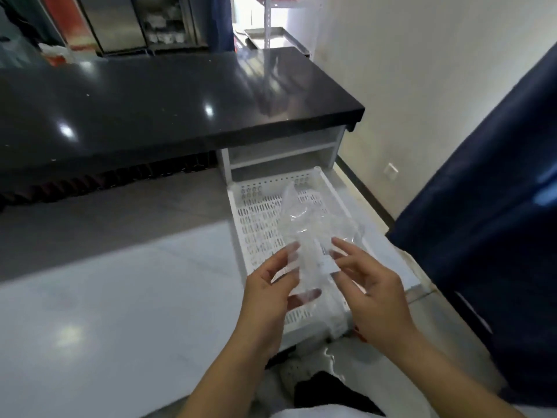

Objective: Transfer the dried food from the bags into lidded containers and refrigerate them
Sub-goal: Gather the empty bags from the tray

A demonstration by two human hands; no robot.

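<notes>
1 black worktop (150,95), glossy, filling the upper left; along its far left edge some red and white items, too blurred to name. 1 pale grey surface (90,297) at the lower left, nearer the camera

1 white perforated tray (259,218), drawn out from under the worktop's right end, below 1 white shelf unit (283,146)

2 bare hands, both raised over the near half of the tray. 1 left hand (268,291): thumb and fingers curled round the left side of 1 clear plastic bag (301,224), grasping it near its lower end. 1 right hand (373,285): fingers partly extended, thumb and forefinger pinching the bag's right side beside a small white label

The bag is crumpled and see-through, standing up from between the 2 hands and reaching towards the tray's far edge; its top sits above the fingertips, its lower part between the palms. Contents cannot be told

1 dark blue curtain (482,206) along the right edge; 1 white wall (407,70) behind it. 1 metal cabinet (120,22) at the far top left
</notes>
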